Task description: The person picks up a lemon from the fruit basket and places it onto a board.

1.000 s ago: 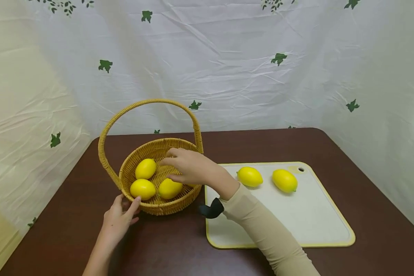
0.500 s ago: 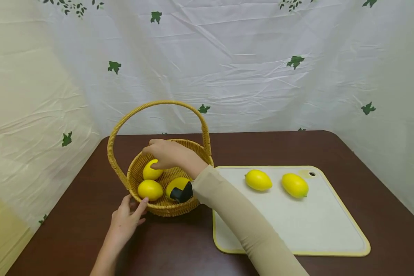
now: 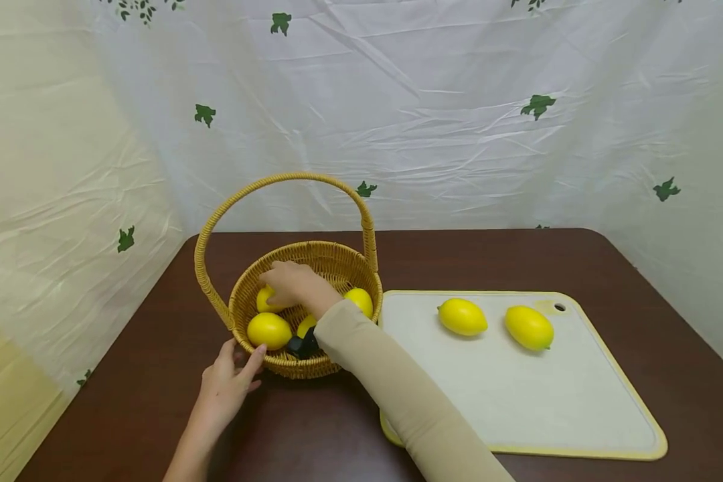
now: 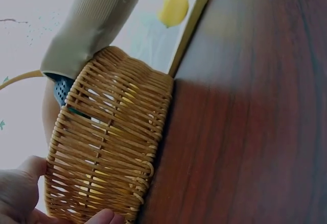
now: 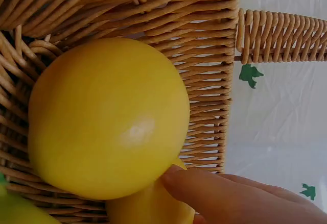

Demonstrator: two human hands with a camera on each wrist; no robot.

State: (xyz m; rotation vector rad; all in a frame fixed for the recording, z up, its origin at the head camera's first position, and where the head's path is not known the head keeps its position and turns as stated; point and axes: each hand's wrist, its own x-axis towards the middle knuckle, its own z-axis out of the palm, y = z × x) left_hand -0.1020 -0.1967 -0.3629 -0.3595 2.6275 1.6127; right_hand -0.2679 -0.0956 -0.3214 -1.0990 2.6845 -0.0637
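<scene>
A round wicker basket point(image 3: 313, 253) with a tall hoop handle holds several yellow lemons. My left hand point(image 3: 225, 381) grips its front-left rim, thumb on top and fingers against the outer wall. Reaching into the basket, my right hand point(image 3: 292, 284) has its fingers curled over the back-left lemon point(image 3: 264, 298), which they partly cover. In the right wrist view, the thumb touches that lemon point(image 5: 148, 208) behind a nearer, larger-looking lemon point(image 5: 107, 117). Another lemon point(image 3: 269, 331) lies by the left hand's thumb, and one more lemon point(image 3: 359, 301) sits at the basket's right side.
A white cutting board point(image 3: 518, 408) with a yellow edge lies right of the basket, bearing two lemons point(image 3: 462, 316). The right sleeve point(image 3: 397, 395) crosses its near-left corner. A black wrist device point(image 3: 303, 345) hides part of a lemon. White leaf-print cloth point(image 3: 446, 134) hangs behind the dark table point(image 3: 313, 428).
My right hand has moved left and down into the basket onto the back-left lemon. The left hand keeps its grip on the rim. The whole view has shifted slightly.
</scene>
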